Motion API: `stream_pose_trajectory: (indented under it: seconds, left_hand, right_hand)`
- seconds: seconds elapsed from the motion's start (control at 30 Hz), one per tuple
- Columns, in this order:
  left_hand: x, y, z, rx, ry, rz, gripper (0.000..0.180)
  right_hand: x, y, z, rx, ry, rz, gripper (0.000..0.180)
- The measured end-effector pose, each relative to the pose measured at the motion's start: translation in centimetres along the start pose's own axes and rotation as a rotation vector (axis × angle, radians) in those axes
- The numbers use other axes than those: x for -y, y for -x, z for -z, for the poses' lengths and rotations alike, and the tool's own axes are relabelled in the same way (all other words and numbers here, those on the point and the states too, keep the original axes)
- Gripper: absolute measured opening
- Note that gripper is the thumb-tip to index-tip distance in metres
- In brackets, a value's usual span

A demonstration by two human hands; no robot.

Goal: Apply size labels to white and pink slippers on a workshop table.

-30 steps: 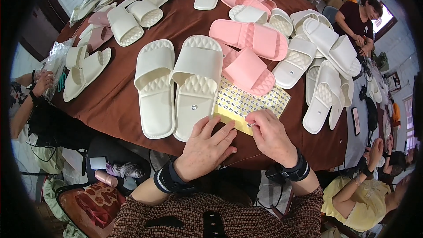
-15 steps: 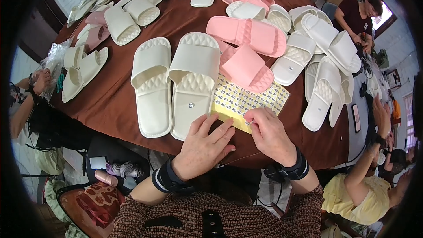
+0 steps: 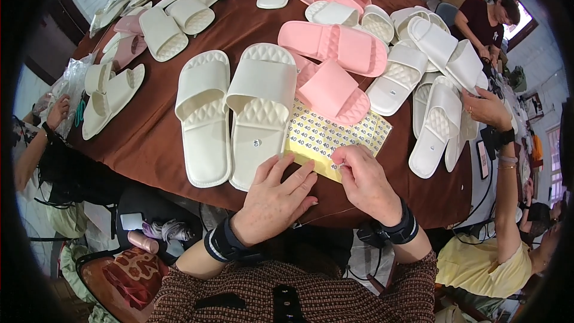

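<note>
A yellow sheet of small round stickers (image 3: 335, 140) lies on the brown-covered table. My left hand (image 3: 278, 188) rests spread, its fingertips on the sheet's near yellow margin and by the heel of a white slipper (image 3: 257, 155). That slipper carries a round sticker on its insole. Beside it on the left is a matching white slipper (image 3: 205, 143). My right hand (image 3: 365, 179) is closed in a pinch over the sheet's near edge, thumb and forefinger at a sticker; the tiny piece between them is mostly hidden. A pink slipper (image 3: 338, 93) partly covers the sheet's far side.
More white slippers (image 3: 397, 78) and a pink slipper (image 3: 335, 48) are heaped beyond the sheet. White slippers (image 3: 116, 98) lie left. A person's hand (image 3: 487, 107) reaches in at right, near a phone (image 3: 482, 158). Another person's hand (image 3: 58, 110) is at the left edge.
The right-hand co-worker's hand has moved up and inward to the white slippers. My hands stay nearly in place, with my right fingers still pinched at the sheet.
</note>
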State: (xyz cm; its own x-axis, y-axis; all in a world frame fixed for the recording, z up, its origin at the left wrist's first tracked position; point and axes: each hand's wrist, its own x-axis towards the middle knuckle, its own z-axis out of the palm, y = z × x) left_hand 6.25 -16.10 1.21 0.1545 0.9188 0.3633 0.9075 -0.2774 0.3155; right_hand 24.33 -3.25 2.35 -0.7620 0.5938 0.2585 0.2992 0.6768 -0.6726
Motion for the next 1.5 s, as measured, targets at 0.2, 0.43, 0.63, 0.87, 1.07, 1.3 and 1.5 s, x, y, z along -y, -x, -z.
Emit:
stream_pose_trajectory:
  seconds: [0.2,0.43,0.63,0.87,1.07,1.3,1.5]
  left_hand:
    - [-0.3,-0.5,-0.2,-0.044,-0.036,-0.027,0.045]
    - [-0.8,-1.5,-0.4,-0.059,-0.049,-0.022,0.048]
    - [-0.8,-1.6,-0.4,-0.06,-0.058,-0.02,0.047]
    - [-0.9,-1.4,-0.6,-0.047,-0.062,-0.004,0.047]
    - [-0.9,-1.5,-0.4,-0.057,-0.059,-0.012,0.047]
    - [-0.9,-1.5,-0.4,-0.058,-0.066,-0.015,0.048]
    - [-0.8,-1.3,-0.7,-0.034,-0.067,0.005,0.048]
  right_hand:
    - [0.2,0.0,0.1,0.02,0.027,0.014,0.028]
    - [0.0,-0.1,-0.2,-0.017,0.089,0.092,0.026]
    - [0.1,-0.2,-0.1,0.01,0.114,0.08,0.028]
    - [0.1,-0.3,-0.1,0.023,0.102,0.073,0.031]
    - [0.0,-0.3,0.0,0.025,0.069,0.055,0.031]
    - [0.1,-0.3,-0.1,-0.018,0.029,0.031,0.028]
    - [0.1,-0.3,-0.1,-0.015,0.06,0.061,0.026]
